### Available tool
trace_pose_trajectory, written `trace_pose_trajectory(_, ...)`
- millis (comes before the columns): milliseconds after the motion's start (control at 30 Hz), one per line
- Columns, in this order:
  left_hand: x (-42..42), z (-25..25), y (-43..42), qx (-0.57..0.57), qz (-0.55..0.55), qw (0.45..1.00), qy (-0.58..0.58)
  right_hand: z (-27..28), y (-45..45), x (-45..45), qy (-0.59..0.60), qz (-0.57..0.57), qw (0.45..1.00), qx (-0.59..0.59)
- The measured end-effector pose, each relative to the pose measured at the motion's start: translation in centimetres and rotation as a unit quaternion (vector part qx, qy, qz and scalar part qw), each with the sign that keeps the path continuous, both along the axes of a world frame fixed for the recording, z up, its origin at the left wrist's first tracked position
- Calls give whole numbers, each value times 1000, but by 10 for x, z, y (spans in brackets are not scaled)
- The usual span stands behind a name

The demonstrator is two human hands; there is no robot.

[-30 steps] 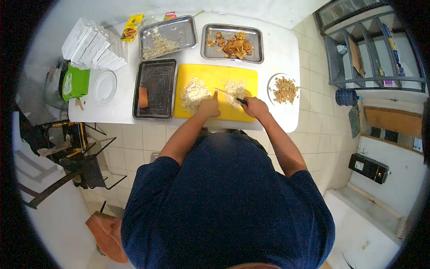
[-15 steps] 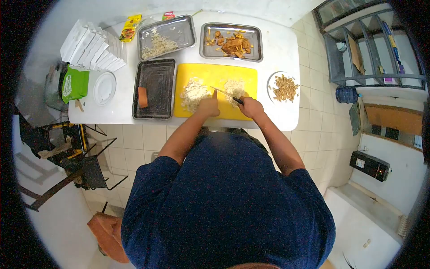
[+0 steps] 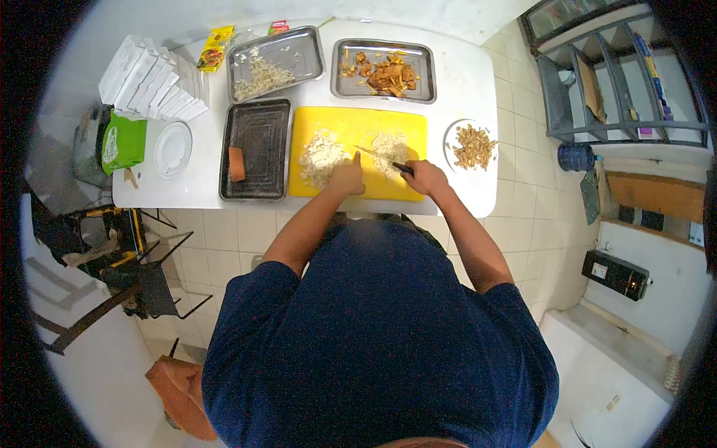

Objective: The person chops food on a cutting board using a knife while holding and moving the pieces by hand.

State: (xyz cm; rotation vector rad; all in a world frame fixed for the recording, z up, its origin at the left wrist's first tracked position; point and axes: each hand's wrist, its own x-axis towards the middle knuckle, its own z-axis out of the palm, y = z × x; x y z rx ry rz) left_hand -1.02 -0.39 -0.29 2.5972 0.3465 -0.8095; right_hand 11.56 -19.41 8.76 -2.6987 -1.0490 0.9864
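Note:
A yellow cutting board [image 3: 358, 119] lies on the white table, bearing two heaps of pale chopped food. My left hand [image 3: 348, 178] is at the lower right of the left heap [image 3: 321, 153], its index finger stretched out toward the knife tip; what its other fingers hold, if anything, is hidden. My right hand [image 3: 427, 178] is closed round the black handle of a knife [image 3: 381, 156]. The blade points left and lies over the right heap [image 3: 390, 145], its tip near my left index finger.
Behind the board are a tray of pale shreds [image 3: 243, 71] and a tray of browned pieces [image 3: 385, 78]. An orange-brown block [image 3: 236, 164] sits in a dark tray [image 3: 261, 149] at left. A plate of brown pieces [image 3: 473, 147] stands at right; white boxes [image 3: 142, 78] are far left.
My right hand and the knife moved slightly left, then back to the right and down. My left hand has stayed almost in place.

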Motion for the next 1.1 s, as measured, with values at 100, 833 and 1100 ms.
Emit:
trace_pose_trajectory(100,1,3,0,-7,6,1000,13,-3,-2,-1,-6,3,1000,-5)
trace_pose_trajectory(833,3,9,1,15,-26,999,39,-29,-7,5,13,-26,998,54)
trace_pose_trajectory(1100,-2,1,-2,18,-16,1000,5,0,-16,5,8,-36,998,41)
